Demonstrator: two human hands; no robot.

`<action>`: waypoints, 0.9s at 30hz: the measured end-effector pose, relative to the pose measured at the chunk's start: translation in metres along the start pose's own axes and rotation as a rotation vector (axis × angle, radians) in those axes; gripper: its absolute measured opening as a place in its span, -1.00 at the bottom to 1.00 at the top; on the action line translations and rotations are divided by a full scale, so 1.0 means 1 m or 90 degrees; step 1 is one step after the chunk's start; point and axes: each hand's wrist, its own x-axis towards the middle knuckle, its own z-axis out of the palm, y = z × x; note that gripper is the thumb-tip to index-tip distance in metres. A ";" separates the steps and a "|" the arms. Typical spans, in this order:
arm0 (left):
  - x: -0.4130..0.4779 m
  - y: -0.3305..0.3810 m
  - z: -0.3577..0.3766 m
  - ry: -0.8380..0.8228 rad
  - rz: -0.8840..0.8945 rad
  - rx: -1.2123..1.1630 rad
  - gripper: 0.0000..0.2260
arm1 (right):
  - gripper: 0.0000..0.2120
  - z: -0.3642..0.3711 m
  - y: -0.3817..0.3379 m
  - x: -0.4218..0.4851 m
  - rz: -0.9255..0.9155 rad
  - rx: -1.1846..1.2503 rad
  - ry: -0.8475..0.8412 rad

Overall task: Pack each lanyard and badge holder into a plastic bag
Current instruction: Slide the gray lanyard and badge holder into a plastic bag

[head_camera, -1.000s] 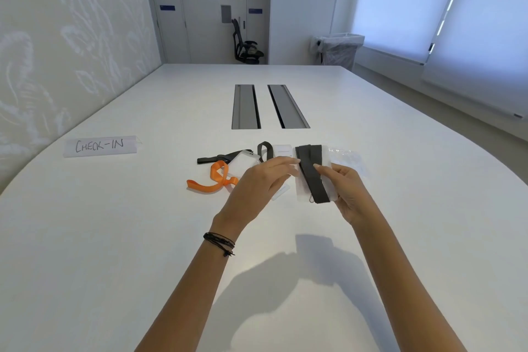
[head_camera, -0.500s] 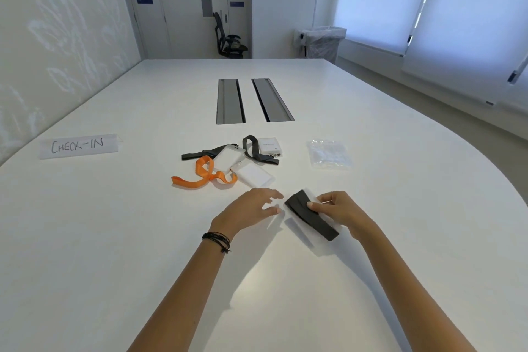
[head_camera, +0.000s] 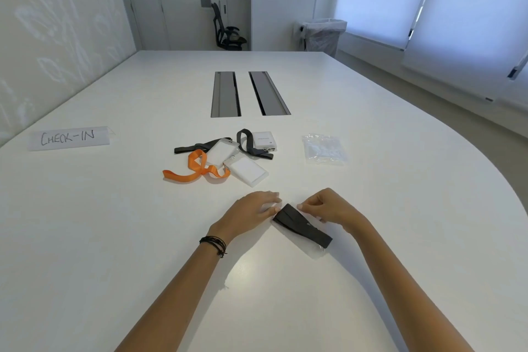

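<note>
Off to the left, the orange lanyard (head_camera: 197, 170) and the other badge holders (head_camera: 247, 173) lie unpacked on the tabletop (head_camera: 114, 237). Nearer me, the left hand (head_camera: 248, 210) has come down, grip apart, straight fingers touching the end of the plastic bag (head_camera: 315, 250). That bag, held up a second ago, now lies flat with the black lanyard (head_camera: 303, 227) folded inside. The right hand (head_camera: 328, 206) has its grip clamped on the bag's mouth, probably sealing it. Spare bags (head_camera: 324, 148) wait further right.
</note>
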 end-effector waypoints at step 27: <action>0.008 -0.029 0.011 0.043 0.043 -0.075 -0.72 | -0.81 -0.039 0.013 0.147 -0.095 -0.578 0.297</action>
